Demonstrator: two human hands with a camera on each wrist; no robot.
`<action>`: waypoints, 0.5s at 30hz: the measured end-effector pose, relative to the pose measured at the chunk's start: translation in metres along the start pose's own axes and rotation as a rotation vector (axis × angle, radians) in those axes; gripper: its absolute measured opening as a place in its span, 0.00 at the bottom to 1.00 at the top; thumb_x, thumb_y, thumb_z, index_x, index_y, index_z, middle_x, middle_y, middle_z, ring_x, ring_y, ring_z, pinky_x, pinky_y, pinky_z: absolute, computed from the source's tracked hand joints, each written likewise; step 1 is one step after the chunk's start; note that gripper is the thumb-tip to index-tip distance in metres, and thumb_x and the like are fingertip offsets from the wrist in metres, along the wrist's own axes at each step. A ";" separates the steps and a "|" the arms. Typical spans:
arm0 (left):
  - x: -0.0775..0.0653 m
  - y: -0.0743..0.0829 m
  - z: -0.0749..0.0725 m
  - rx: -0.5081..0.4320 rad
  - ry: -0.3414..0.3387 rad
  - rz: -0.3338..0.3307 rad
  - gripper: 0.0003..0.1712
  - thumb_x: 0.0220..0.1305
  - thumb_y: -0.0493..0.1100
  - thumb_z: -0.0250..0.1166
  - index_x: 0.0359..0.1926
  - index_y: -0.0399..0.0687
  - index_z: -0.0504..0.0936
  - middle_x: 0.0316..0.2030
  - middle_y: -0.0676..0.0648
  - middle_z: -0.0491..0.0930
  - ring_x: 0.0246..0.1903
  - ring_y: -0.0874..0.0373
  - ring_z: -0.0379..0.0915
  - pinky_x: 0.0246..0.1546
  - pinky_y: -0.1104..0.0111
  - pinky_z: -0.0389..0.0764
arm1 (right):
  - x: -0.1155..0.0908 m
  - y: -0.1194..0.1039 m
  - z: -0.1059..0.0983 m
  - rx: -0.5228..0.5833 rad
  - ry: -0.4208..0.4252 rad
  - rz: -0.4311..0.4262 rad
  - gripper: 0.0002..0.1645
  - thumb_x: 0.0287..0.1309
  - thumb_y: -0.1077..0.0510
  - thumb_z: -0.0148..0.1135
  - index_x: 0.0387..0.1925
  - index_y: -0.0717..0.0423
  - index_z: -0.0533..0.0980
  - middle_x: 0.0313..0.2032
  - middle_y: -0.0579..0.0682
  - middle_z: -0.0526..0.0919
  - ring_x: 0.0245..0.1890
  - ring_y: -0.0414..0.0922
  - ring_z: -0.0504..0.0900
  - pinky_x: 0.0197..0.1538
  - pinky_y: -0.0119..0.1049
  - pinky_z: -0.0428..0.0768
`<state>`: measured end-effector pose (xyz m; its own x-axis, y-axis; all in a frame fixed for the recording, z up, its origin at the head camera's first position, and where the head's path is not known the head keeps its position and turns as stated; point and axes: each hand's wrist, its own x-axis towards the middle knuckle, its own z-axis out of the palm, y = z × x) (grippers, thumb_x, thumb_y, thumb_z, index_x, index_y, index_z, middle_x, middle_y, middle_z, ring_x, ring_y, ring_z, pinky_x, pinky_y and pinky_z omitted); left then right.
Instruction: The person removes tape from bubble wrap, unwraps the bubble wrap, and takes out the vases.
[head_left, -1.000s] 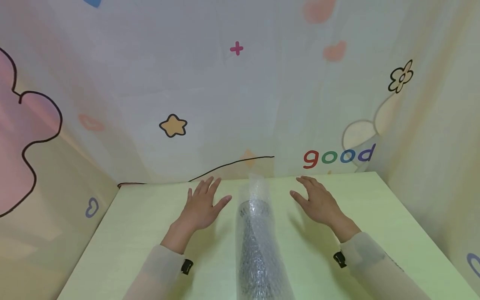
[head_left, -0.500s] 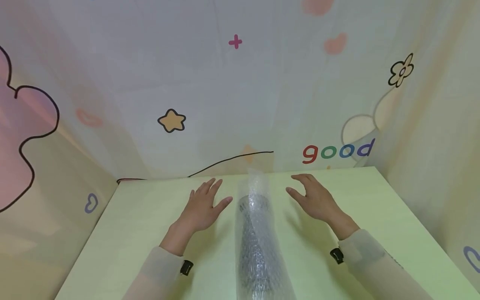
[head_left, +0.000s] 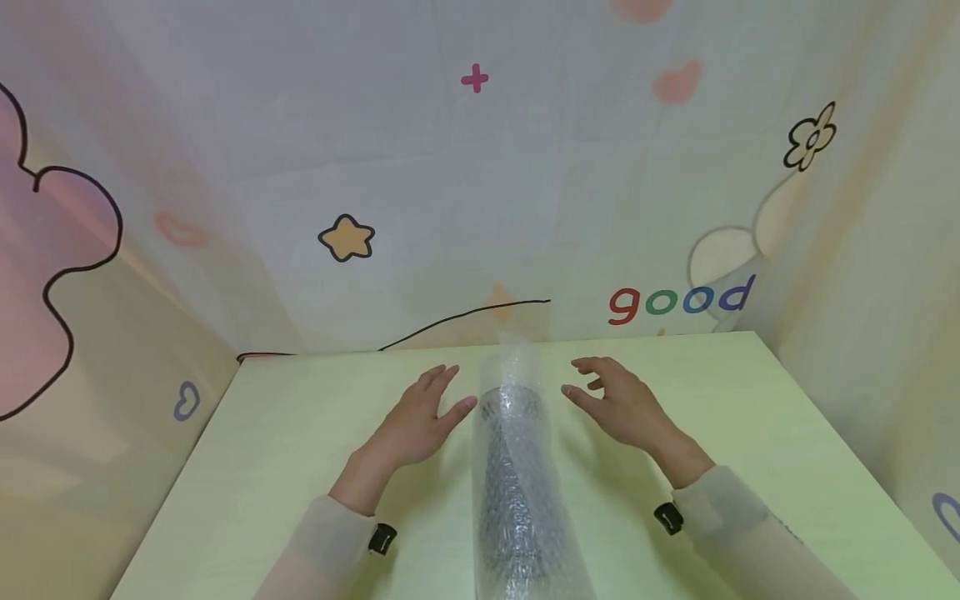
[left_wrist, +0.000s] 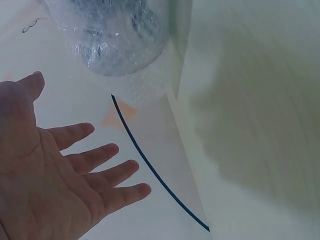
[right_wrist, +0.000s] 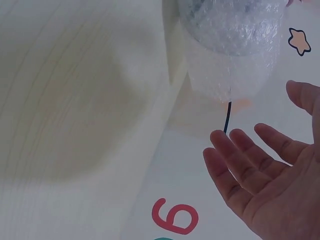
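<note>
A long dark object in clear bubble wrap [head_left: 516, 492] lies along the middle of the table, its far end toward the back wall. What is inside cannot be made out through the wrap. The loose wrap end [head_left: 517, 358] sticks out past the dark part. To its left, my left hand [head_left: 418, 427] hovers with fingers spread, its thumb close to the wrap. On the other side my right hand [head_left: 628, 410] is held apart from it, fingers loosely bent. Both wrist views show bare palms, the left hand [left_wrist: 55, 175] and the right hand [right_wrist: 280, 185], below the wrapped end.
The pale green table [head_left: 285, 433] meets a printed cloth [head_left: 405, 167] at the back, with more cloth hanging at both sides. A black band [head_left: 382, 539] shows at the left wrist and another black band [head_left: 669, 518] at the right.
Both hands have moved slightly inward toward the wrapped object. The fingers of my right hand bend a little more. The wrapped object stays in place on the table.
</note>
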<state>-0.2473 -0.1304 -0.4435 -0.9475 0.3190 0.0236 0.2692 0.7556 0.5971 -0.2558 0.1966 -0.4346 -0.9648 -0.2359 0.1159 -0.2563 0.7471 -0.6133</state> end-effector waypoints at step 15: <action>-0.006 0.015 0.015 -0.117 -0.070 -0.090 0.57 0.69 0.78 0.51 0.84 0.52 0.48 0.81 0.40 0.53 0.78 0.40 0.55 0.75 0.41 0.61 | -0.003 -0.021 0.011 0.048 -0.037 -0.031 0.19 0.70 0.43 0.65 0.53 0.51 0.80 0.44 0.47 0.85 0.39 0.44 0.82 0.40 0.39 0.80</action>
<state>-0.2350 -0.1122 -0.4468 -0.9514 0.2953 -0.0879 0.1579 0.7122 0.6840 -0.2474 0.1746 -0.4309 -0.9533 -0.2823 0.1070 -0.2824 0.7084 -0.6469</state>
